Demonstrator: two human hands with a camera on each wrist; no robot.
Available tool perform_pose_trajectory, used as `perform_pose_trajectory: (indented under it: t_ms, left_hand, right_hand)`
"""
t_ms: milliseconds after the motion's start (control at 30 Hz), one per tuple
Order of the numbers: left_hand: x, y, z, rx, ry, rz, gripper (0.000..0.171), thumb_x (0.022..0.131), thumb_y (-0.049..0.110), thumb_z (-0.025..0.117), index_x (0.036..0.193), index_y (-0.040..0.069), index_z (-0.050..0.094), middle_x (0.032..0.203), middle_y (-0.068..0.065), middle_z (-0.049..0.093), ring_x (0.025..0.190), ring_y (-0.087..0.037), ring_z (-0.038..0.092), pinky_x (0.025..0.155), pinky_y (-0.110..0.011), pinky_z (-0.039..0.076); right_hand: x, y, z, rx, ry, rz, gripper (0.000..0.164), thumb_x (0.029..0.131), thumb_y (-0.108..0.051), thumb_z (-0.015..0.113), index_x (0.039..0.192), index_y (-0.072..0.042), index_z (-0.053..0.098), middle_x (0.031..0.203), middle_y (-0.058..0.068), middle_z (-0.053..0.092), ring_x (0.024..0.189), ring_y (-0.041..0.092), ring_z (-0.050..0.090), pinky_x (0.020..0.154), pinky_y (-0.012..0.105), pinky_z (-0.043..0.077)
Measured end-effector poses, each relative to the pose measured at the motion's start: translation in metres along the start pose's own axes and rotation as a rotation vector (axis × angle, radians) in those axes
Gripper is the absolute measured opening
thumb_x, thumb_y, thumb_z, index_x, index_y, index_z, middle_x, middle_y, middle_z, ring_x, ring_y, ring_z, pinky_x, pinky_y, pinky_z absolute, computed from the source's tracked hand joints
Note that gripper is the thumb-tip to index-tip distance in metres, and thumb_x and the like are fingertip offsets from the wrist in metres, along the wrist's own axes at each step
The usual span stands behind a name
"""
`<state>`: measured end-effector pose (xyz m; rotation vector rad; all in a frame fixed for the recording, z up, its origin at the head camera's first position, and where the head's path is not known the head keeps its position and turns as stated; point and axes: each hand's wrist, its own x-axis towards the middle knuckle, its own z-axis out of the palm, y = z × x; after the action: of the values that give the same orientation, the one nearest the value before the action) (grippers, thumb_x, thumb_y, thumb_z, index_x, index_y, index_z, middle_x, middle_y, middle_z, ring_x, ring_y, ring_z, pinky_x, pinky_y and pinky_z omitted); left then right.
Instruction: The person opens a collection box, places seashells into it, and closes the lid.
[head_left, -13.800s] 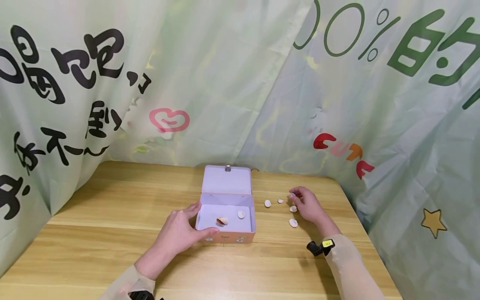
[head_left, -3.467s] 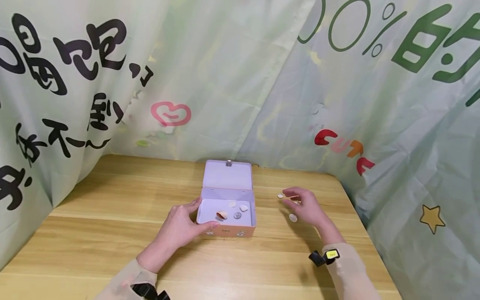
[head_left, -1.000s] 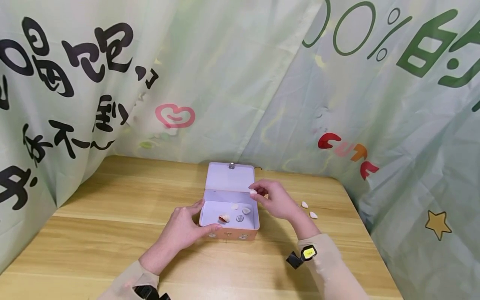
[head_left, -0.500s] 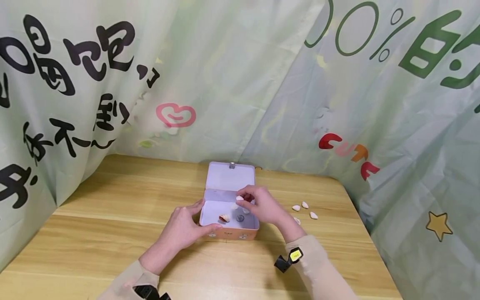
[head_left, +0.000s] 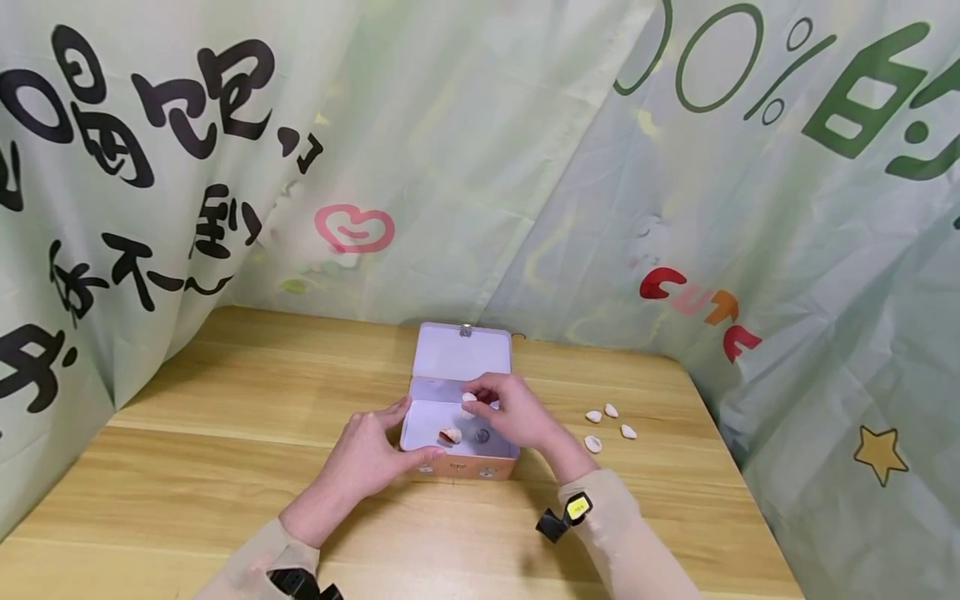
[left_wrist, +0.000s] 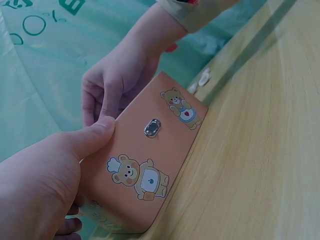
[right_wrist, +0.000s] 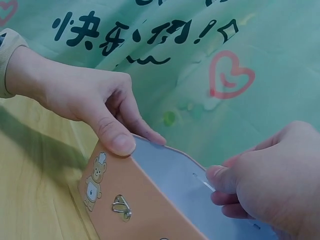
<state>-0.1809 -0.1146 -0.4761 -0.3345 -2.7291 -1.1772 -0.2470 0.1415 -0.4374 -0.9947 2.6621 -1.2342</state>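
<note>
Item: orange tin box (head_left: pixel 459 454), lid up, on wooden table (head_left: pixel 187 467).
Left hand (head_left: pixel 367 454): clasps the box's left front corner, thumb on the rim; best kept firm.
Right hand (head_left: pixel 510 417): over the open box, pinching a pale shell (head_left: pixel 469 397). Advice: lower close to the floor before releasing, clear of the shells (head_left: pixel 451 435) beneath.
Loose shells (head_left: pixel 611 423): right of that hand.

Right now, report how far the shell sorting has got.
Done: shells already lie inside the open tin, including a brownish shell. In hand: the right hand pinches a pale shell over the tin while the left hand grips its corner. Left: four shells on the table.
</note>
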Motion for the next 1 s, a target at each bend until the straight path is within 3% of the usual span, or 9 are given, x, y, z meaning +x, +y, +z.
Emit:
perform_pose_trajectory:
  t_ms: [167,533,1000]
  left_hand:
    - [0.000,0.000,0.001,0.009,0.003,0.004,0.112,0.068,0.077,0.086,0.144,0.000,0.060,0.144,-0.014,0.060,0.057,-0.009,0.048,0.049,-0.030,0.042]
    - [0.001,0.001,0.001,-0.016,-0.004,-0.009,0.106,0.071,0.068,0.091,0.145,-0.001,0.059,0.145,-0.016,0.058,0.042,-0.002,0.020,0.041,-0.028,0.038]
    - [0.000,0.001,-0.001,-0.023,-0.010,-0.011,0.107,0.071,0.067,0.091,0.146,-0.002,0.058,0.145,-0.018,0.057,0.044,-0.003,0.020,0.043,-0.028,0.037]
  right_hand:
    - [0.002,0.004,0.006,0.016,-0.003,0.003,0.022,0.098,-0.006,0.076,0.119,0.003,0.077,0.098,0.000,0.074,0.086,0.013,0.066,0.081,0.033,0.059]
    - [0.004,0.009,0.014,0.016,-0.002,0.015,0.021,0.099,-0.006,0.076,0.118,0.002,0.078,0.100,0.001,0.075,0.086,0.013,0.066,0.078,0.031,0.058]
    - [0.006,0.009,0.018,-0.052,-0.034,-0.007,0.019,0.099,-0.005,0.075,0.116,0.002,0.077,0.096,0.000,0.073,0.083,0.012,0.064,0.077,0.029,0.057]
